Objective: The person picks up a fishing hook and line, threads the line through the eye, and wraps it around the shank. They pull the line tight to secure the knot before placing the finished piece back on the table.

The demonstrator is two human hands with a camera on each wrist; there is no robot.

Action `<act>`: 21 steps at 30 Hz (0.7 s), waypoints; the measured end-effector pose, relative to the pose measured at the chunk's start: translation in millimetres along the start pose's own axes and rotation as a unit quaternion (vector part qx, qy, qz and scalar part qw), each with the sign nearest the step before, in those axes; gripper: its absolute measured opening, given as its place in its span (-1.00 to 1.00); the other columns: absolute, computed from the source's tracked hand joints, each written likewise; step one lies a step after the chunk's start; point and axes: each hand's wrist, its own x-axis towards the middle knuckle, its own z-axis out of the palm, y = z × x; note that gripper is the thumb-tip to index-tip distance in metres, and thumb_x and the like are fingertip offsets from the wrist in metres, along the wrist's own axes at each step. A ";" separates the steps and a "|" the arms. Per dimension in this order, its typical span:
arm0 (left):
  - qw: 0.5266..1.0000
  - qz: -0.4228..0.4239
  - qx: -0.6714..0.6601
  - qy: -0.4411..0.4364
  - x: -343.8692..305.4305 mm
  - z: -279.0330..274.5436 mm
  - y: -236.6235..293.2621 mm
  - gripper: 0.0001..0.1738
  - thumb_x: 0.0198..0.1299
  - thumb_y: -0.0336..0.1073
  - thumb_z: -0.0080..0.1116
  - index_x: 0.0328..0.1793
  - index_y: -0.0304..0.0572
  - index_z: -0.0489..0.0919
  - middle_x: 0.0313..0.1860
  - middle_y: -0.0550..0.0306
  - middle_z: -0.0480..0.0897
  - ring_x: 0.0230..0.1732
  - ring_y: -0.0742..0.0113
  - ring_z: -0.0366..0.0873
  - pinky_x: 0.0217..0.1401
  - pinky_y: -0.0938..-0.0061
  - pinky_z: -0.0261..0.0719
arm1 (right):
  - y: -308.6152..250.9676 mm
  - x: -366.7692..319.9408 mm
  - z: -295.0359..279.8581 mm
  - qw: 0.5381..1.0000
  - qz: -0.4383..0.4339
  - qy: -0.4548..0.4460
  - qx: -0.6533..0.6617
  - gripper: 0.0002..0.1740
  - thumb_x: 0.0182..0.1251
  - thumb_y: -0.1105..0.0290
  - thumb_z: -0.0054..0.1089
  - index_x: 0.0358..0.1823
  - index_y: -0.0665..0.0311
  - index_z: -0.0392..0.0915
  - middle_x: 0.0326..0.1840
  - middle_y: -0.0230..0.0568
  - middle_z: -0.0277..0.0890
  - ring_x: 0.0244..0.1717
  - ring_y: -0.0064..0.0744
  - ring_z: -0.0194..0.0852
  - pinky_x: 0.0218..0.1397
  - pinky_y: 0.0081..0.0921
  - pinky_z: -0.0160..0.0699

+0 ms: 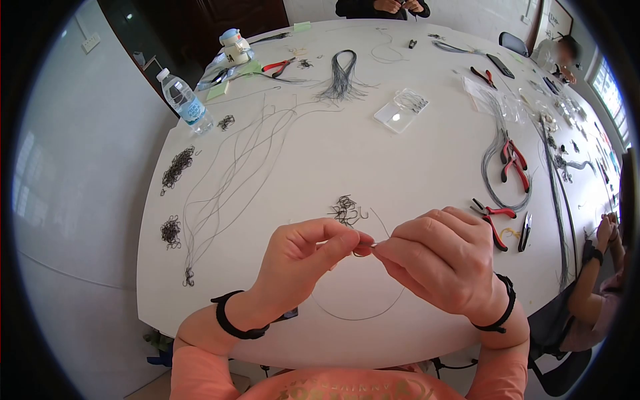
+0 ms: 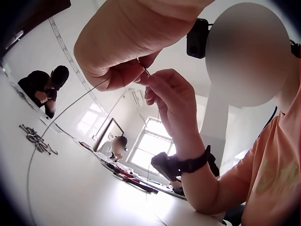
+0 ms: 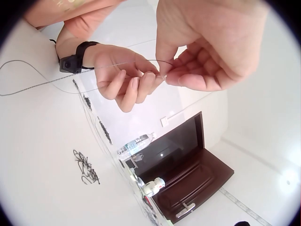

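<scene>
Both hands meet over the near part of the table, fingertips almost together. My left hand (image 1: 303, 257) pinches a small dark fish hook (image 1: 361, 255), mostly hidden by the fingers, its bend showing below them. My right hand (image 1: 443, 260) pinches the thin grey line (image 1: 353, 319) close beside the hook, between thumb and forefinger. From the fingertips the line hangs in a wide loop toward the table edge; the right wrist view shows the grey line (image 3: 28, 88) looping out past the left hand. Just beyond the hands lies a pile of fish hooks (image 1: 345, 210).
More hook piles (image 1: 177, 168) lie at left, near lines tied to hooks (image 1: 189, 279). A water bottle (image 1: 187, 103) stands behind them. Red-handled pliers (image 1: 497, 223) and coiled line (image 1: 490, 180) lie at right, a clear plastic box (image 1: 402, 111) farther back. Other people sit around the table.
</scene>
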 end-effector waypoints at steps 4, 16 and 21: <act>1.000 0.018 -0.014 0.001 1.3 1.3 -1.7 -0.76 0.49 -0.31 0.15 -0.09 -0.38 0.72 -0.35 0.23 0.63 -0.32 0.54 0.46 0.05 0.46 0.61 | -0.5 1.2 -0.7 1.000 0.007 0.004 0.015 -0.80 -0.16 0.47 0.36 -0.44 0.25 0.54 -0.43 -0.39 0.45 -0.55 -0.52 0.43 -0.57 -0.57 0.31; 0.999 0.026 0.008 -0.040 1.1 -7.5 -3.7 -0.80 0.49 -0.37 0.16 0.00 -0.35 0.72 -0.10 0.12 0.77 0.00 0.42 0.70 -0.01 0.57 0.61 | -1.0 -1.6 1.2 1.000 0.021 -0.008 0.003 -0.80 -0.20 0.48 0.30 -0.47 0.26 0.50 -0.46 -0.37 0.39 -0.53 -0.49 0.43 -0.56 -0.56 0.35; 0.999 0.032 0.004 -0.021 1.1 -1.9 -2.0 -0.86 0.43 -0.39 0.25 -0.03 -0.30 0.74 -0.16 0.20 0.77 -0.16 0.58 0.67 -0.34 0.68 0.41 | -4.3 -4.1 2.5 0.999 0.002 -0.008 -0.033 -0.79 -0.24 0.48 0.26 -0.46 0.26 0.51 -0.49 -0.38 0.27 -0.57 -0.50 0.32 -0.57 -0.56 0.31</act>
